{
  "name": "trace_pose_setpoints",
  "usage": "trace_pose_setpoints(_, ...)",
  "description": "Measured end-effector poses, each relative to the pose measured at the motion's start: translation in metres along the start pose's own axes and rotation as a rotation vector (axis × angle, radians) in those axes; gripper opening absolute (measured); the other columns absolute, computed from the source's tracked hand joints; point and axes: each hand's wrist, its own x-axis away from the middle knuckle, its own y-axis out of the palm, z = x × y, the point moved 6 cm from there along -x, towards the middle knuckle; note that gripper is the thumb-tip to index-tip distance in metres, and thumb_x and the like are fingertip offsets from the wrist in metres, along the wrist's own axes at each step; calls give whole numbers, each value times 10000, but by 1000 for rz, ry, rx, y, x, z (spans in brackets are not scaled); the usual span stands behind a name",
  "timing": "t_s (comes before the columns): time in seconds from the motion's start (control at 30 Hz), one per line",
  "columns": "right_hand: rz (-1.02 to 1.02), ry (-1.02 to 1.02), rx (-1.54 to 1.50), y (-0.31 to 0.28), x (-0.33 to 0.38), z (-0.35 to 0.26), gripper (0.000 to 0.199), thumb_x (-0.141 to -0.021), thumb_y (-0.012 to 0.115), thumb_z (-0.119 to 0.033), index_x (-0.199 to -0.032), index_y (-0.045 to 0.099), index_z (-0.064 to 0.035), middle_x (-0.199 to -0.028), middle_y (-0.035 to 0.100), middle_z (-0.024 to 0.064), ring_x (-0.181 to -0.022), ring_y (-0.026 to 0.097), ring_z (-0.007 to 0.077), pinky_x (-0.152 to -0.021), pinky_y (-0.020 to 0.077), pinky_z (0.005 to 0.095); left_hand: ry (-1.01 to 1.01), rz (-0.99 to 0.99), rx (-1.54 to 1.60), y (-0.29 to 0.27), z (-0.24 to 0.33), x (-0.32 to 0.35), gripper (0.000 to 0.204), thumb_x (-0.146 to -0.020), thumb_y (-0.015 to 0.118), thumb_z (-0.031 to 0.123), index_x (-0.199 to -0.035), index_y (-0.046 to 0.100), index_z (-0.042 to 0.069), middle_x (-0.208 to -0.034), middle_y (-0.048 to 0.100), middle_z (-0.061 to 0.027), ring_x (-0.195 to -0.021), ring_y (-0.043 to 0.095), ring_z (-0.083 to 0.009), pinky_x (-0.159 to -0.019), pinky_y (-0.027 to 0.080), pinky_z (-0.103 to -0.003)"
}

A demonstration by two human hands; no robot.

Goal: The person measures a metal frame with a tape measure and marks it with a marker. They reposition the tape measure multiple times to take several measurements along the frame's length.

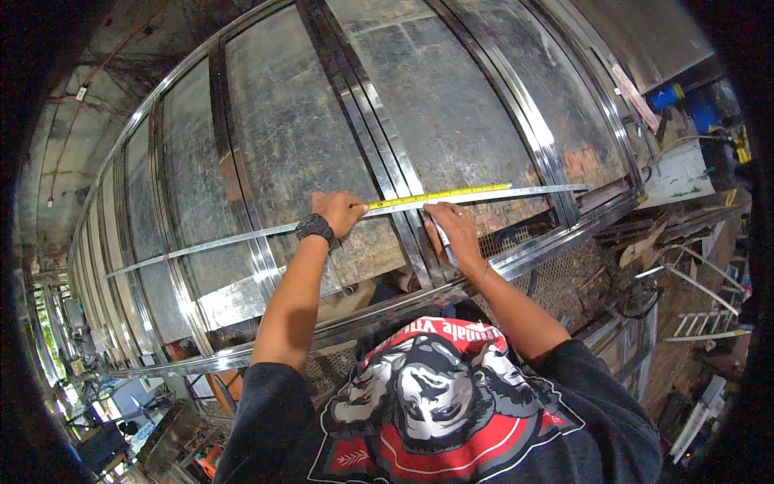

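A long metal frame (393, 137) of shiny rails and paired crossbars fills most of the view, bowed by the lens; its far left end shrinks until the joints are hard to make out. It lies over a dark, scuffed tabletop (282, 121), whose panels spread wide between the crossbars beyond both hands. The tabletop's ragged near edge stops short of the near rail, leaving a gap where mesh and lower clutter show. The person's black printed shirt (435, 395) blocks the lower middle, close to that rail, hiding what lies beneath. To the right, the floor is crowded with scrap and a pale ladder-like piece (709, 325), partly lost in the dark rim.

A thin metal strip (278, 231) crosses the frame from side to side, over several crossbars, its right end near the frame's right corner. Along it, at the middle crossbars, lies a yellow measuring tape (439, 196), ending short of the strip's right end; its left end goes under fingers, and no case can be made out.

The left hand (339, 214) pinches the tape's left end against the strip. The right hand (455, 230) is closed around a white marker (444, 244), partly covered by fingers, with its fingertips at the strip's near edge; whether they touch it is unclear. A black wristband (315, 230) circles the left wrist.
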Motion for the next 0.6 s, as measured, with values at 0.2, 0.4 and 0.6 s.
trace_pose_setpoints(0.2, 1, -14, 19, 5, 2, 0, 325, -938, 704, -97, -1259, 678, -54, -1172, 726, 164, -1129, 650, 366, -994, 460, 470, -38, -78, 10, -1, 0, -1, 334, -977, 647, 478, -1009, 842, 208, -1025, 772, -96, -978, 696, -322, -962, 357, -546)
trace_pose_setpoints(0.4, -25, -55, 15, 11, -5, -11, 337, -929, 711, -100, -1263, 690, -59, -1138, 728, 154, -1083, 652, 358, -958, 471, 467, -14, -58, -15, -2, 2, -1, 333, -984, 623, 478, -1030, 838, 228, -988, 778, -101, -973, 705, -332, -936, 367, -555)
trace_pose_setpoints(0.6, -36, -15, -28, 21, -5, -4, 286, -948, 691, -130, -1221, 704, -45, -1024, 712, 163, -1002, 640, 365, -940, 468, 473, -4, -34, 17, -3, 5, -1, 313, -1000, 615, 420, -1029, 844, 209, -924, 780, -115, -935, 715, -330, -1021, 354, -542)
